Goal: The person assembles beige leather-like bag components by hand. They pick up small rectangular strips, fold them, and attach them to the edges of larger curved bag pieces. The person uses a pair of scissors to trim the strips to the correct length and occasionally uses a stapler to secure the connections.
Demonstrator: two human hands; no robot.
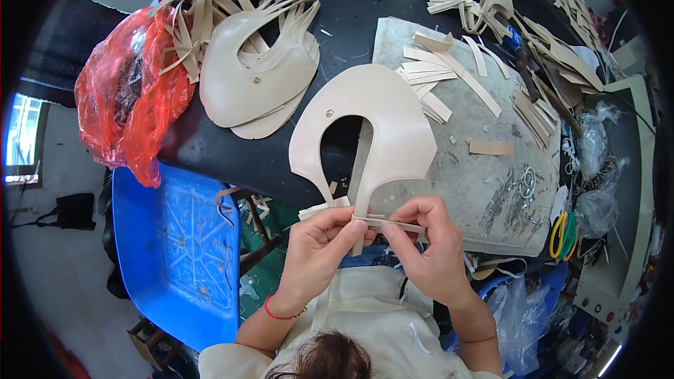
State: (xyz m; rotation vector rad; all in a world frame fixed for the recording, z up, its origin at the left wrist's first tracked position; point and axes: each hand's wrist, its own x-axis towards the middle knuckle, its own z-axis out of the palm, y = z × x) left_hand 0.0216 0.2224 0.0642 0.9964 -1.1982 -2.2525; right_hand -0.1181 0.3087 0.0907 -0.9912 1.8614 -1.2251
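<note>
A cream leather bag panel [400,109] with a curved cut-out and a small gold stud lies at the table's near edge, its narrow strap ends pointing toward me. My left hand [316,253] pinches one strap end between thumb and fingers. Across that end runs a short beige leather strip [386,223]. My right hand [432,253] grips the strip's right part between thumb and forefinger. Strip and strap touch at my left thumb; whether they are joined there I cannot tell.
Loose leather strips [428,74] lie on a worn grey board [498,189]. Similar panels [253,84] are stacked left, beside a red plastic bag [126,98]. A blue tray [182,253] stands lower left. Yellow-and-green-handled scissors [563,235] sit at the board's right edge.
</note>
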